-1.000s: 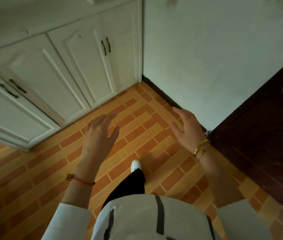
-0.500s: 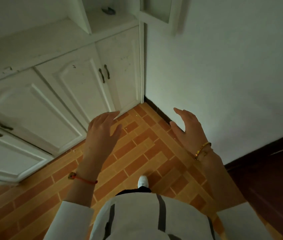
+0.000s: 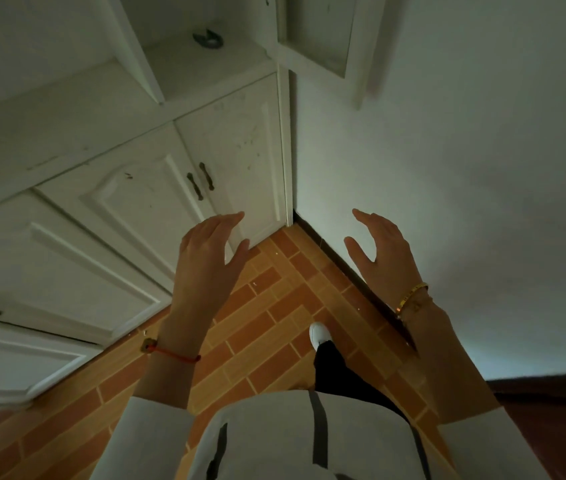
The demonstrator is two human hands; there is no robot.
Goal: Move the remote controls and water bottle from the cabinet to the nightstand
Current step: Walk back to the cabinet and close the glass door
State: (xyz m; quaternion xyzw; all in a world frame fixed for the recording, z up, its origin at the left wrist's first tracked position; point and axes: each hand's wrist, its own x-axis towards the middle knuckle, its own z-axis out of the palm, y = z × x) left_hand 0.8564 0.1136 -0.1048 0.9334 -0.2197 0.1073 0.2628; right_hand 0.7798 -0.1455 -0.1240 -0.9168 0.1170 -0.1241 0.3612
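A white cabinet (image 3: pixel 108 202) fills the left side, with shut lower doors and an open shelf niche (image 3: pixel 205 67) above them. A small dark object (image 3: pixel 208 39) lies in that niche; I cannot tell what it is. No remote control, water bottle or nightstand is in view. My left hand (image 3: pixel 207 261) hovers in front of the lower cabinet doors, fingers apart, holding nothing. My right hand (image 3: pixel 380 251) is raised beside the white wall, also spread and holding nothing.
A white wall (image 3: pixel 465 168) stands to the right of the cabinet, with a dark skirting (image 3: pixel 343 268) along its foot. An open white door panel (image 3: pixel 330 36) juts out at the top. The floor is orange brick-pattern tile (image 3: pixel 274 320). A dark door edge (image 3: pixel 551 386) shows at lower right.
The view has tilted up and swung left: the dark door slid out to the lower right and the cabinet's shelf niche came into view. Both hands stay raised and spread.
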